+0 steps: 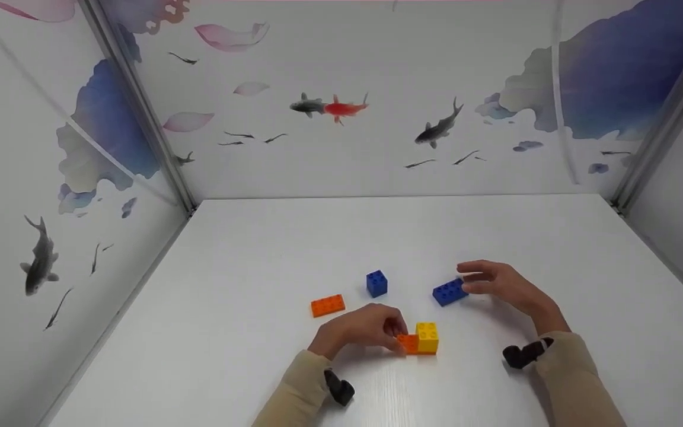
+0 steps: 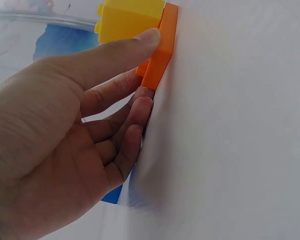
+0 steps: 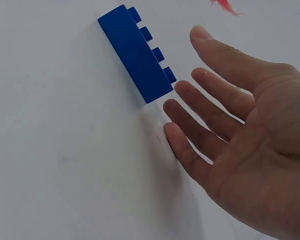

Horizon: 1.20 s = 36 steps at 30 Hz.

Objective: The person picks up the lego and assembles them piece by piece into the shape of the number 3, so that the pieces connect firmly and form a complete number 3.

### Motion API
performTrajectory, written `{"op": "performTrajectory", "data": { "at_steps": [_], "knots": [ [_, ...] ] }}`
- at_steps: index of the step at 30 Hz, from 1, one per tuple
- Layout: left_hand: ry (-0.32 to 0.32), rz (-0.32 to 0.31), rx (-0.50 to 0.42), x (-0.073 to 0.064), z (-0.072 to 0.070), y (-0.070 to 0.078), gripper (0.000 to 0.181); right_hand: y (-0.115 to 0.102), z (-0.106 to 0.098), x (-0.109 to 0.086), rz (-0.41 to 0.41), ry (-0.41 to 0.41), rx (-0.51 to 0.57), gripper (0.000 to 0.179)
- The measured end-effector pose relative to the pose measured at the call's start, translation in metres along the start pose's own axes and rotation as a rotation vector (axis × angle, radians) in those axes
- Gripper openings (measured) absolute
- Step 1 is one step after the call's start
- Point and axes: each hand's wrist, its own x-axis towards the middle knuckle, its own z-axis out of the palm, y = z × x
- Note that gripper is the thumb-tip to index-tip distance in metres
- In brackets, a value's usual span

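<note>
My left hand (image 1: 368, 325) pinches the left end of a flat orange brick (image 1: 408, 343) between thumb and fingers, low over the white table. On that brick's right end stands a yellow brick (image 1: 427, 337), studs up. In the left wrist view the thumb lies along the side of the orange brick (image 2: 162, 50), beside the yellow brick (image 2: 130, 20). My right hand (image 1: 498, 284) is spread with its fingers loosely extended, close to the right end of a long blue brick (image 1: 450, 292). The right wrist view shows the fingertips near one end of the blue brick (image 3: 136, 55), with nothing held.
Farther left on the table (image 1: 246, 249) lies another flat orange brick (image 1: 328, 305). A small blue brick (image 1: 377, 284) stands between it and the long blue one. White panels (image 1: 353, 59) printed with fish and petals enclose the table at the back and sides.
</note>
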Motion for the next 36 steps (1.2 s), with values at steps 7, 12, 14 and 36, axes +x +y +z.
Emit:
{"op": "performTrajectory", "data": {
  "at_steps": [7,12,14,36],
  "knots": [
    [0.003,-0.014,0.007,0.0,-0.004,-0.001,0.024,-0.005,0.007,0.01,0.014,-0.002,-0.059,0.06],
    [-0.006,-0.014,0.003,0.002,-0.003,0.0,0.024,-0.008,0.01,0.01,0.047,0.014,-0.115,0.057],
    [-0.008,-0.015,-0.002,0.002,-0.003,0.001,0.024,-0.009,0.011,0.01,0.055,0.022,-0.134,0.057],
    [-0.009,-0.014,-0.009,0.003,-0.001,0.0,0.026,-0.03,0.015,0.011,0.094,0.095,-0.156,0.047]
  ]
}}
